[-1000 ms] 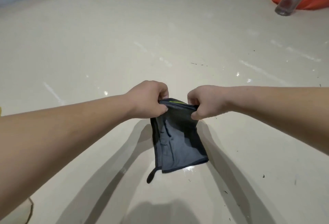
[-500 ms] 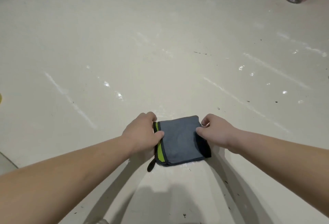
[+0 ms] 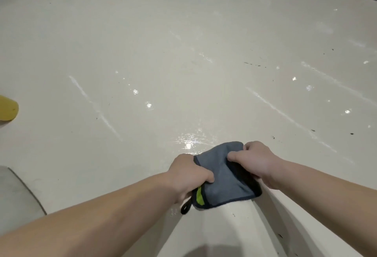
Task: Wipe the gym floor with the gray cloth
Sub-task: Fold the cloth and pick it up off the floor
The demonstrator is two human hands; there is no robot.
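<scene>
We press the gray cloth (image 3: pixel 224 177) flat on the gym floor (image 3: pixel 163 52), low in the middle of the view. The cloth is folded, with a dark border, a lime-green strip at its near left corner, and a small black loop (image 3: pixel 186 207) lying on the floor beside that corner. Our left hand (image 3: pixel 188 176) grips the left edge with curled fingers, the thumb on top of the fabric. Our right hand (image 3: pixel 258 162) pinches the right side, fingers bent over the far edge, thumb pressing the top. Just beyond the cloth the floor shines wet. Dark specks lie scattered to the right. A yellow object (image 3: pixel 7 107) sits at the left edge.
</scene>
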